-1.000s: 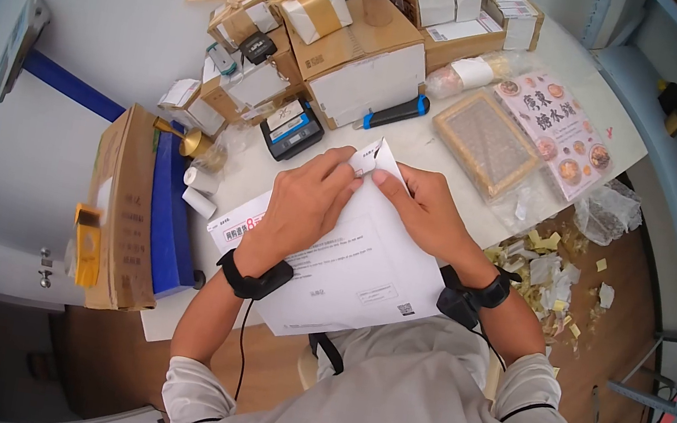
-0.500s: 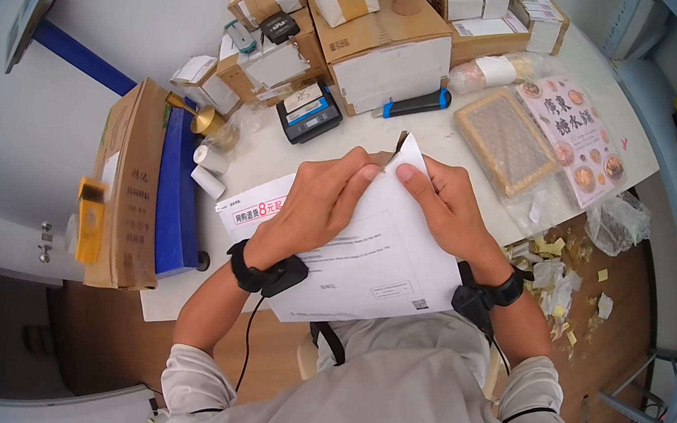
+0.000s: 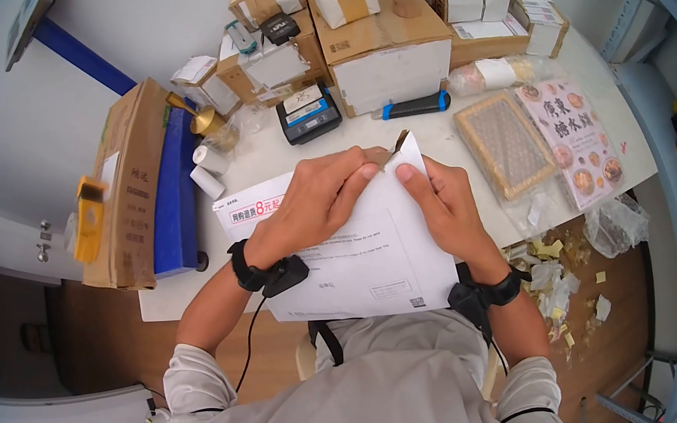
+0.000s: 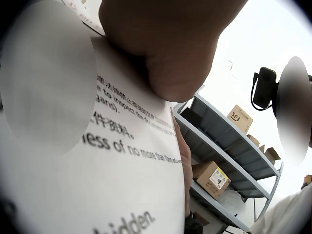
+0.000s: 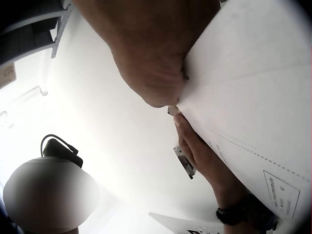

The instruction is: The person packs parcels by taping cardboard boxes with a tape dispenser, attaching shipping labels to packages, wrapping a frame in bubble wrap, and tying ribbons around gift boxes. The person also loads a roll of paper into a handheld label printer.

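Envelope (image 3: 351, 270) is pinched at its top edge, frame centre, by left hand (image 3: 322, 192) and right hand (image 3: 448, 209), presumably so it's kept taut between them.

A pink book (image 3: 571, 150) lies beside a brown-edged parcel (image 3: 506, 146) on the bench (image 3: 440, 144); a ribboned box (image 3: 326, 0) sits on a large carton (image 3: 389, 75).

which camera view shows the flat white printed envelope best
The head view: most of the flat white printed envelope shows, red lettering included. The left wrist view gives cropped, close text; the right wrist view, mainly a blank stretch with small print.
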{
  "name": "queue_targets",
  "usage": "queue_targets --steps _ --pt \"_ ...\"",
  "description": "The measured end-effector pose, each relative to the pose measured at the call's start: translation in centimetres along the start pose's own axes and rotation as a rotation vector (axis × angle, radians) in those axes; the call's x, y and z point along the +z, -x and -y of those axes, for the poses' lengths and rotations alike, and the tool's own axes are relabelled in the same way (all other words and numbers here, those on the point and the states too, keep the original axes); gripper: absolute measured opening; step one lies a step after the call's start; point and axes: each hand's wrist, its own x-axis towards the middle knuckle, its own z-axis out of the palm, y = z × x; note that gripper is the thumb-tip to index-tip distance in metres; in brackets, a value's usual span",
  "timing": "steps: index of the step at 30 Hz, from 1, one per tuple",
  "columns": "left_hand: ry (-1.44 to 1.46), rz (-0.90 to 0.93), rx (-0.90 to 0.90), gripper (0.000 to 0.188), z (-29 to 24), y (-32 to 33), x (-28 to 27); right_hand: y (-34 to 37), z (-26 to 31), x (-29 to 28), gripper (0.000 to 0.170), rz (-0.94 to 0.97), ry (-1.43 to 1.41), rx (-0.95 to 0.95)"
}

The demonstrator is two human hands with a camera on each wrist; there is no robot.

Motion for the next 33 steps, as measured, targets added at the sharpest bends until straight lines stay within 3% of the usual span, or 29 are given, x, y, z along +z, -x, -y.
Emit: queue_targets --steps 1,5,8,9,11,13,15,17,19,21,33 --pt "-0.078 -0.04 0.101 0.017 0.1 -0.2 0.2 0.0 -0.4 0.2 0.037 -0.022 -0.038 0.016" --pt "-0.065 -0.01 -0.002 0.024 0.0 -0.4 -0.4 0.0 -1.6 0.6 0.039 -0.068 -0.158 0.06" --pt "-0.071 -0.034 0.04 0.048 0.7 -0.5 -0.9 -0.1 -2.4 -0.2 0.039 -0.049 -0.113 0.087" --pt "-0.067 -0.043 0.031 0.048 0.9 -0.6 -1.5 -0.2 -2.4 -0.5 0.039 -0.037 -0.108 0.093" --pt "-0.006 0.201 -0.28 0.051 0.9 -0.9 -3.1 -0.5 -2.2 -1.0 0.039 -0.068 -0.215 0.098" --pt "0.127 0.169 -0.327 0.045 1.4 -1.3 -3.3 -0.6 -2.2 -1.0 0.04 -0.035 -0.247 0.133" --pt "0.326 0.306 -0.504 0.033 2.2 -1.6 -3.5 -0.9 -2.7 -0.8 0.038 -0.069 -0.238 0.124" --pt "0.325 0.253 -0.531 0.028 2.1 -1.7 -3.2 -1.0 -2.1 -0.9 0.035 -0.078 -0.279 0.159" --pt "0.332 0.306 -0.427 0.029 2.5 -1.7 -2.8 -1.0 -1.9 -1.3 0.033 -0.086 -0.315 0.201" --pt "0.333 0.273 -0.385 0.026 3.3 -1.6 -2.2 -1.3 -1.9 -1.9 0.03 -0.039 -0.023 0.183" --pt "0.185 0.208 -0.31 0.034 3.9 -1.5 -1.7 -1.3 -2.6 -0.8 0.03 -0.141 -0.093 0.186"
